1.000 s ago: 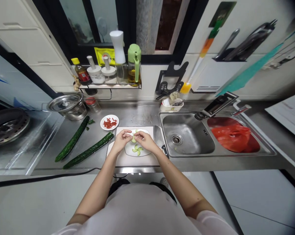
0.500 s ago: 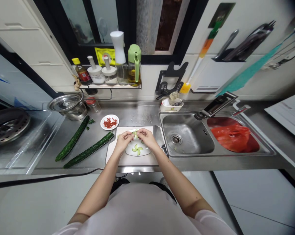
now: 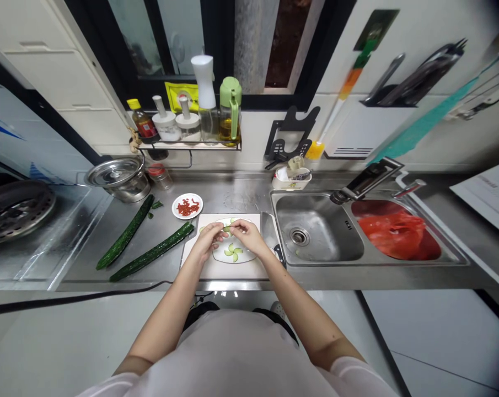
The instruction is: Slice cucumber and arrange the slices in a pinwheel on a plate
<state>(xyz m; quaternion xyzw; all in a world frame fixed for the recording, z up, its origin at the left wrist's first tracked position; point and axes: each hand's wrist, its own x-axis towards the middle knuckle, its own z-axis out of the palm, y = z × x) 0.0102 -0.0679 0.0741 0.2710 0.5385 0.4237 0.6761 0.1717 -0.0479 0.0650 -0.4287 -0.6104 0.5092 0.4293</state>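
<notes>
My left hand and my right hand meet over the far part of a white plate. Between their fingertips is a small green cucumber slice, pinched from both sides. Nearer to me on the plate, several pale green cucumber slices form a pinwheel. More slices show partly behind my fingers at the plate's far edge. Under the plate lies a white cutting board. A kitchen knife with a black handle rests along the board's right side.
Two whole cucumbers lie on the steel counter to the left. A small white dish holds chopped red bits. On the right is a sink with a red plastic bag in its second basin. Bottles stand on a rack behind.
The fingers of my left hand have loosened and spread a little, and the slice between my hands has turned. The view has shifted slightly; the counter things stay put.
</notes>
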